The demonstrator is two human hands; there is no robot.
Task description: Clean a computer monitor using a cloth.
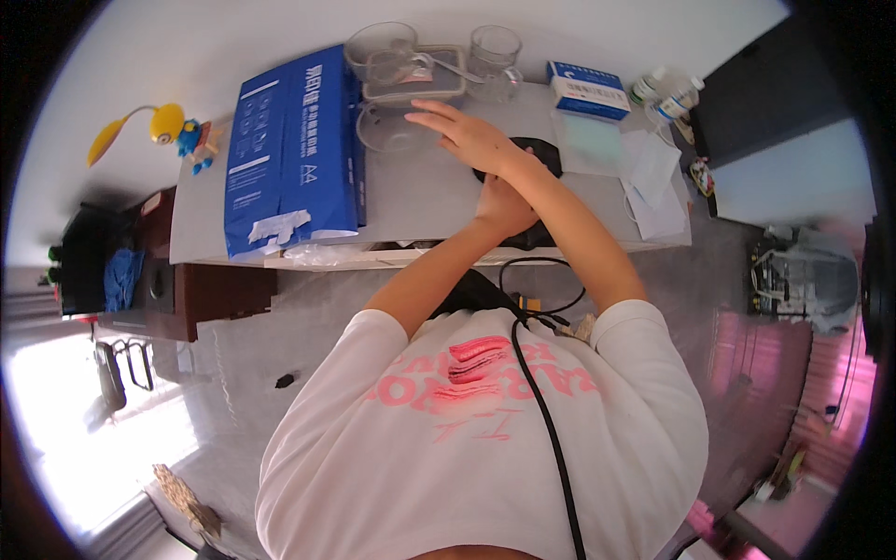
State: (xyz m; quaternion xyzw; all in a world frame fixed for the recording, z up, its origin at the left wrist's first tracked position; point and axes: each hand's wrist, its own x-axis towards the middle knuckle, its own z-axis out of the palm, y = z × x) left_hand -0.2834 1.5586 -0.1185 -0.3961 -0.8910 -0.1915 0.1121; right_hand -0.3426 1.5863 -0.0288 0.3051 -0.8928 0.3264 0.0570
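My right hand (476, 136) reaches to the left across the table, fingers stretched and holding nothing. Its fingertips are above or beside a clear glass bowl (392, 133); which, I cannot tell. Under the right forearm lies my left hand (505, 204), partly covered by it. The left hand rests against a black, soft-looking item (546, 150); its grip on it is hidden. More black material (528, 238) shows below that hand at the table's front edge. Behind the bowl stand a clear lidded container (414, 89), a larger glass bowl (381, 42) and a glass cup (495, 45).
A blue A4 paper pack (287, 154) and a yellow figurine lamp (168, 126) are at left. At right are a blue-white box (588, 89), small bottles (679, 98), a face mask (654, 171) and a dark screen (777, 84). Black cable (549, 420) runs down my shirt.
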